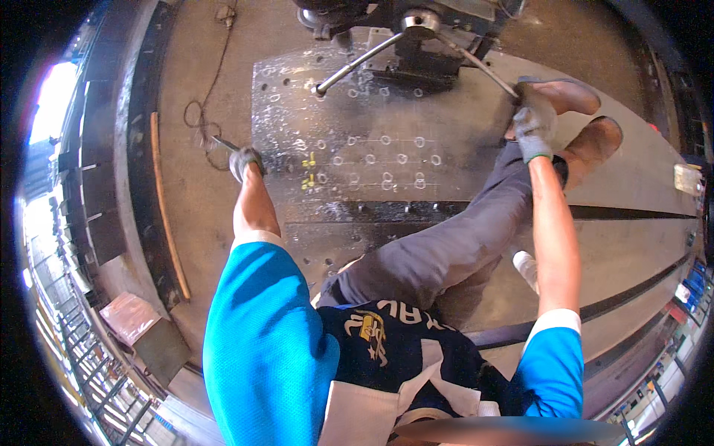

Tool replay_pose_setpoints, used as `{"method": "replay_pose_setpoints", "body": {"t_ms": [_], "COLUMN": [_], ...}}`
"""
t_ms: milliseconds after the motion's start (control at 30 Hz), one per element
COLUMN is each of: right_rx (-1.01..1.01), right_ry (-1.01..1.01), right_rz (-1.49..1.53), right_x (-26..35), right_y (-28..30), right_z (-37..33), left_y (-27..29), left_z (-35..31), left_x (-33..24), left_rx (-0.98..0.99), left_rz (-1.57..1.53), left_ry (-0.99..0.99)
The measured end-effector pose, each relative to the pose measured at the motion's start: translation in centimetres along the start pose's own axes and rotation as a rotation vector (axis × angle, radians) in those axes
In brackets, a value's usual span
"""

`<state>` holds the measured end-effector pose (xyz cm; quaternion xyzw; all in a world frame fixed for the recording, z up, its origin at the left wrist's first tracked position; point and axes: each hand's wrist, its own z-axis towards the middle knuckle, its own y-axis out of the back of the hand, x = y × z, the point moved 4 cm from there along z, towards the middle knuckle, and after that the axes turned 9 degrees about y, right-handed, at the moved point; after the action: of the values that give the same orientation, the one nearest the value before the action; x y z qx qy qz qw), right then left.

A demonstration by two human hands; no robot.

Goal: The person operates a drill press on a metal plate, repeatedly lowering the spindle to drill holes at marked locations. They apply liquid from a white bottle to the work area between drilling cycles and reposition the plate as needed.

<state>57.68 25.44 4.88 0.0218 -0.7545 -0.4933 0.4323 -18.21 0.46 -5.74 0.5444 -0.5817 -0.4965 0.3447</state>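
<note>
My left hand, in a grey glove, is closed around a thin grey stick-like tool beside the left edge of the steel plate. The tool's kind is too small to tell. My right hand, also gloved, is closed at the lower end of a drilling machine's right lever, next to my shoes; the fingers are partly hidden. The left lever spreads out from the same round hub. Rows of chalk circles and some holes mark the wet plate, with yellow marks near its left side.
My legs stretch over the plates to the right. A dark gap runs between plates. On the left floor are a thin looped cable, a long brown pipe and a box. The drilling machine's body stands over the far edge.
</note>
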Motion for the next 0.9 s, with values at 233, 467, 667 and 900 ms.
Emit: {"method": "replay_pose_setpoints", "body": {"t_ms": [233, 467, 667, 900], "right_rx": [0.462, 0.573, 0.580, 0.807], "right_ry": [0.005, 0.131, 0.453, 0.627], "right_rz": [0.166, 0.317, 0.648, 0.206], "right_x": [-0.6, 0.0, -0.4, 2.7], "right_y": [-1.7, 1.4, 2.2, 3.4], "right_z": [-1.9, 0.5, 1.1, 2.3], "left_y": [-3.6, 1.0, -4.8, -3.3], "left_z": [-9.5, -9.6, -21.8, -26.3], "left_x": [9.4, 3.4, -12.0, -14.9], "left_rx": [0.115, 0.033, 0.770, 0.787], "left_rz": [0.280, -0.496, -1.230, -0.929], "left_ry": [-0.555, -0.120, -0.290, -0.262]}}
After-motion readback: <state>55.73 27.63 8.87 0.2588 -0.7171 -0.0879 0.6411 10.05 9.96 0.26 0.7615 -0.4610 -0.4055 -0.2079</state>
